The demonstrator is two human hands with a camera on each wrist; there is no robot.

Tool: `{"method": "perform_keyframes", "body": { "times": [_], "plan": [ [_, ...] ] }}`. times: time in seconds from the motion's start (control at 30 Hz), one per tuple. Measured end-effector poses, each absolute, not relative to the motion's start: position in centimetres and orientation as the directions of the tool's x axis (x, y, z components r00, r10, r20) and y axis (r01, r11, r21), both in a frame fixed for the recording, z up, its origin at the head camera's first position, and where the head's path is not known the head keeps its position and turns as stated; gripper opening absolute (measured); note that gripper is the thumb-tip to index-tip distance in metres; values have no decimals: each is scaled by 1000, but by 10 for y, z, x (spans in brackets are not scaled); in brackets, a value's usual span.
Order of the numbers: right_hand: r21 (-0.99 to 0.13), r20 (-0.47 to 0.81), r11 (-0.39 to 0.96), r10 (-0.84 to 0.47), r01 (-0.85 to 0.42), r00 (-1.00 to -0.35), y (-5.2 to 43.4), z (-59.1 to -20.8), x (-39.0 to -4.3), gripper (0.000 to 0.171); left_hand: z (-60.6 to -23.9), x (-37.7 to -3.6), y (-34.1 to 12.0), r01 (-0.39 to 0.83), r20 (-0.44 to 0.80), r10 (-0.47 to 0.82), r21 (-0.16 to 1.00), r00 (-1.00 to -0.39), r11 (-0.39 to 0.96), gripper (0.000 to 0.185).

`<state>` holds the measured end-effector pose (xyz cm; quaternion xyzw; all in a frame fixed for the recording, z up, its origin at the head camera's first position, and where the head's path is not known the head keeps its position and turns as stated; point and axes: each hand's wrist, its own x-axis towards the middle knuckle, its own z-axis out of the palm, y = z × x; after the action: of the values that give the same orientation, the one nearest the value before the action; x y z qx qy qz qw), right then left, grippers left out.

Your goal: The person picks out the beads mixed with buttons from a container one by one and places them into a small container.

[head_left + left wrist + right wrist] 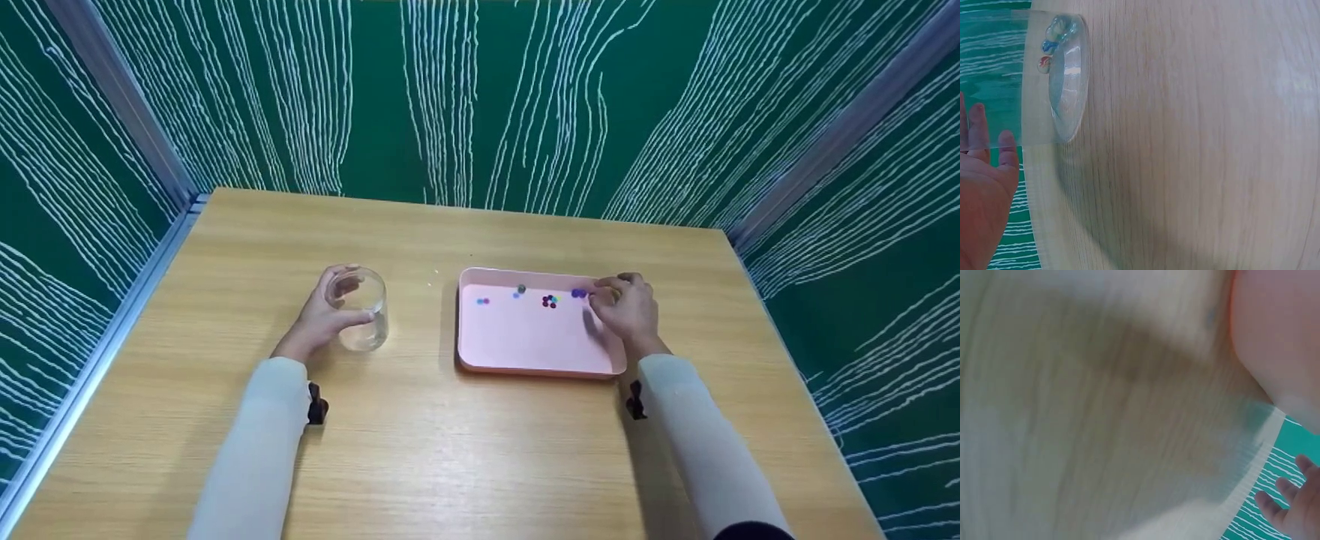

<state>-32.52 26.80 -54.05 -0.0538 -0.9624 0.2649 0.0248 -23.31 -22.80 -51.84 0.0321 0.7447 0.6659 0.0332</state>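
My left hand (328, 315) is wrapped round the side of a clear drinking glass (375, 330) on the table. Several glass marbles (1057, 31) lie at the bottom of this glass in the left wrist view. Over the right end of a shallow pink tray (525, 345), my right hand (628, 307) has loosely bent fingers. Its fingertips are just beside some purple balls (578, 293); I see nothing held between them. Farther left in the tray lie a cluster of dark red balls (550, 302), a dark green ball (522, 289) and small blue and pink ones (483, 301).
The wooden table (450, 450) carries the glass on the left and the tray on the right. A few tiny pale specks (433, 277) lie between them. Green walls (375, 97) with white lines stand behind and at both sides.
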Motion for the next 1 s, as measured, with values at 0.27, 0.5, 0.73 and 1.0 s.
{"method": "perform_keyframes", "body": {
  "times": [0.27, 0.5, 0.73, 1.0],
  "plan": [
    [-472, 32, 879, 94, 68, -995, 270, -545, -328, 38, -517, -233, -226, -9, -18, 98, 996, -995, 93, 84],
    [-427, -15, 900, 90, 88, -996, 267, -548, -329, 41, -517, -233, -226, -7, -16, 83, 995, -996, 97, 84],
    [-370, -2, 928, 56, 52, -998, 265, -548, -328, 38, -518, -232, -226, -4, -12, 76, 994, -997, 107, 82],
    [-335, 62, 942, 20, -2, -998, 267, -549, -327, 30, -520, -234, -227, -6, -15, 86, 995, -996, 102, 85]
  ]
}}
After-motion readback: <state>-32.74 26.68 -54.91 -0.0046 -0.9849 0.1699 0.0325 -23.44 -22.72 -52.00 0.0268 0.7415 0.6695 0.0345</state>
